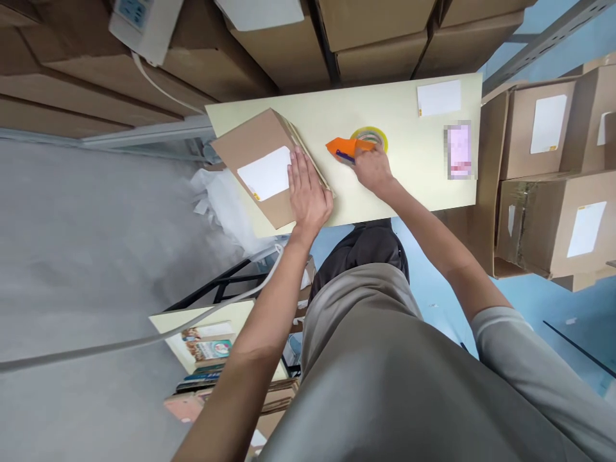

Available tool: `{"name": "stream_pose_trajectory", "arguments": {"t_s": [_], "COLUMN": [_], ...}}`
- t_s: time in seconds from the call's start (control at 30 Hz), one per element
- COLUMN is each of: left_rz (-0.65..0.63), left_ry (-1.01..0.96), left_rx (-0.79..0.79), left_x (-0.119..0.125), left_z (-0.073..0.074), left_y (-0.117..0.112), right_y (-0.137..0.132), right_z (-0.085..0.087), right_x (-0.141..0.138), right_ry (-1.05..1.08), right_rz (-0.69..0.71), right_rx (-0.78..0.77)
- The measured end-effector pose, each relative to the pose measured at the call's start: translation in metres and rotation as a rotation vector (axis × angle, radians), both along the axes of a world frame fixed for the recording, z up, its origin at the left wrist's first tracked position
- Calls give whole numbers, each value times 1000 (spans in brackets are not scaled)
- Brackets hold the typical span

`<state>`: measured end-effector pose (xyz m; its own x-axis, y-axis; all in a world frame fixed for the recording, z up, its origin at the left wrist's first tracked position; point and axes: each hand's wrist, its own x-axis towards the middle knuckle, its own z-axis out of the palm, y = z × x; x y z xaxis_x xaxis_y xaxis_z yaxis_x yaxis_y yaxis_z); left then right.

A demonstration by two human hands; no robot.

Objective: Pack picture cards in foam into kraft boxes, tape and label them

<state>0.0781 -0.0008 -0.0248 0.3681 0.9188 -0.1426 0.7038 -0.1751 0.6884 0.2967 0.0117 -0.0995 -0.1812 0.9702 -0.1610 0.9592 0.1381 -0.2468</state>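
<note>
On the left part of the cream table [409, 183] lies a brown cardboard box [257, 138] with a blank-looking white label [267, 173] on top. My left hand [308, 192] rests flat on the box, fingers stretched out across the label's right edge. To the right of the box, my right hand [374, 168] is wrapped round an orange tape dispenser [342, 147] with a roll of yellowish tape [380, 135] on it. The dispenser is over the table, apart from the box. My palm hides its handle.
A white label sheet [439, 98] and a blurred pink item [459, 151] lie at the table's right. Cardboard boxes [380, 29] line the back; more labelled boxes [539, 218] stand right. A power strip [144, 29] hangs upper left. A grey cable [144, 343] crosses lower left, above books [214, 350].
</note>
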Motion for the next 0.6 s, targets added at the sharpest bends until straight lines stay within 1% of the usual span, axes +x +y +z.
{"name": "stream_pose_trajectory", "arguments": {"t_s": [0.07,0.13,0.2,0.27,0.33,0.43,0.5,0.53,0.6], "left_rz": [-4,-10,15,65,114,131,126,124,116], "left_ry": [6,21,31,31,30,42,57,63,69], "left_rx": [4,10,-8,-45,-64,-42,-36,-36,-23], "left_x": [0,-2,-6,-12,-17,-23,-25,-25,-25], "left_z": [0,0,1,1,1,0,0,0,-1], "left_y": [-3,-5,-5,-6,-8,-10,-11,-11,-11], "right_y": [-1,-7,-14,-19,-23,-39,-60,-73,-99], "right_z": [-8,-14,-18,-18,-12,7,21,27,34], "right_x": [13,22,26,27,26,15,-4,-17,-48], "right_ry": [-43,-42,-18,8,44,139,262,351,549], "right_rz": [-78,-121,-148,-170,-206,-307,-367,-382,-391], "right_rx": [-55,-64,-48,-55,-54,11,38,24,-67]}}
